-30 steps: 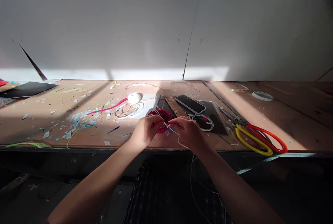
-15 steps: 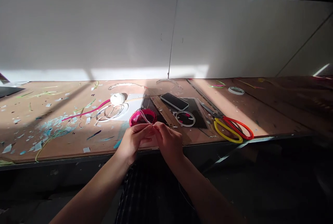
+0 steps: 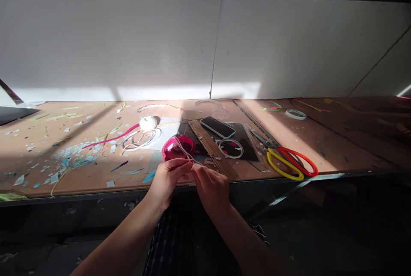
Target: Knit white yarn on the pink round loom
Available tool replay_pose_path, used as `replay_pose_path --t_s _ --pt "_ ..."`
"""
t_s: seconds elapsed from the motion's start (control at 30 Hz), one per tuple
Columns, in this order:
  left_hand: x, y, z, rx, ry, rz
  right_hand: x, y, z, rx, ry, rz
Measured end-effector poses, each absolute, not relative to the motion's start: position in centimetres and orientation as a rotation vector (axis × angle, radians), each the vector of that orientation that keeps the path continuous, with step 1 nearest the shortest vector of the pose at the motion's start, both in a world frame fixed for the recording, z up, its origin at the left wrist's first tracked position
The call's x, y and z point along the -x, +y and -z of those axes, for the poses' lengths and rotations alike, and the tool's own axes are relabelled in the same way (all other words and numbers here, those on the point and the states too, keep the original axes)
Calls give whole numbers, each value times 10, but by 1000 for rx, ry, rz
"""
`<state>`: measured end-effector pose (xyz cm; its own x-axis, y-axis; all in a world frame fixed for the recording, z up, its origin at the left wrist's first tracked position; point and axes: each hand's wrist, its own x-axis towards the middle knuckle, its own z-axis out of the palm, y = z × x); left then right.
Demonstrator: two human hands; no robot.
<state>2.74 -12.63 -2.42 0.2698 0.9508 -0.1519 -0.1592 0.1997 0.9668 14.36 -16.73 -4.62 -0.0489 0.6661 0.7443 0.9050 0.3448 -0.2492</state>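
Note:
My left hand [image 3: 168, 177] and my right hand [image 3: 210, 186] meet at the near edge of a brown worktable [image 3: 83, 177], fingertips pinched together on a thin white thread [image 3: 184, 151]. The thread runs up from my fingers to a round pink toothed ring [image 3: 178, 147] that lies on the table just beyond them. Both hands are closed around the thread.
A black phone [image 3: 218, 126], a small white ring [image 3: 230, 147] and a corrugated card strip [image 3: 210, 147] lie right of the ring. Scissors with yellow and red loop handles [image 3: 290, 164] sit further right. A white thread ball [image 3: 148, 123], wire loops and paper scraps litter the left.
My hands drew back from over the pink ring to the table's near edge, pulling the thread taut. The view shifted right, then steadied.

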Motion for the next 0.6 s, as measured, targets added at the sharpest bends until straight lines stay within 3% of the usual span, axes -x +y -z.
replay_pose_path --t_s 0.13,0.23,0.4,0.6 --pt "-25 -134 23 -1131 1044 -1036 -139 -178 50 1228 -1713 342" --pt "-19 -146 24 -1251 1072 -1069 -143 -190 49 1160 -1641 121" --pt "-12 -169 29 -1511 904 -839 -165 -206 41 1120 -1769 -304" --pt "-13 -173 32 -1549 827 -752 -177 -202 32 1075 -1825 -486"
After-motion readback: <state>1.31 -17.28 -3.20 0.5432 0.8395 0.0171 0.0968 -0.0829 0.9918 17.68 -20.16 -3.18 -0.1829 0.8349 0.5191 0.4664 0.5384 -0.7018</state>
